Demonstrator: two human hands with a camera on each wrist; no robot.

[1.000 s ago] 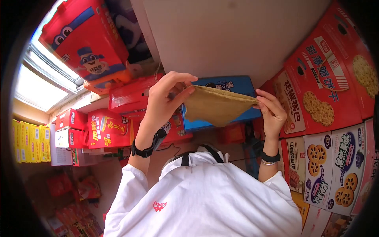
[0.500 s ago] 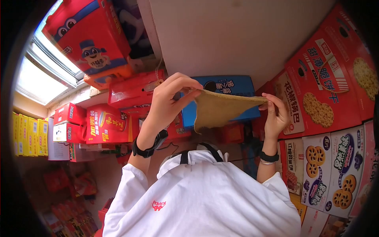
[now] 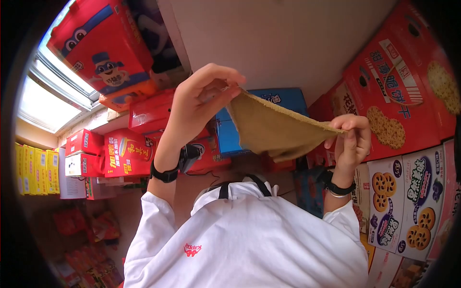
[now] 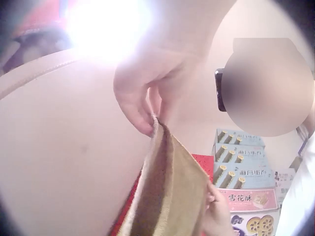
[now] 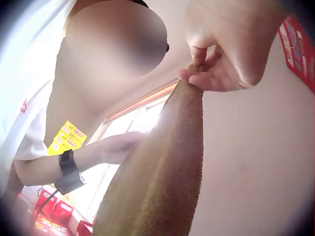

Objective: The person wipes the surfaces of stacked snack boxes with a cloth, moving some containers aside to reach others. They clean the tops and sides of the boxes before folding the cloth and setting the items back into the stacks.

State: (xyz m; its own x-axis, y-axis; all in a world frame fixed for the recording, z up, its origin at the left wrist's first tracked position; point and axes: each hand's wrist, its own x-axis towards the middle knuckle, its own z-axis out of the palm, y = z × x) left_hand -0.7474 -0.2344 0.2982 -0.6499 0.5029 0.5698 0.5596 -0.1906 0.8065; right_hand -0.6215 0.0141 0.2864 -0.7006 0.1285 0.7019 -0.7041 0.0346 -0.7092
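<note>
Between left hand (image 3: pixel 197 103) and right hand (image 3: pixel 353 141), cloth (image 3: pixel 276 129) hangs pinched.

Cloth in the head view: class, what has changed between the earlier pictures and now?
The right hand has moved out to the right and slightly down the view, the left hand up it, so the top edge of the cloth slants more steeply. Each hand keeps its grip; the blue box stays behind.
</note>
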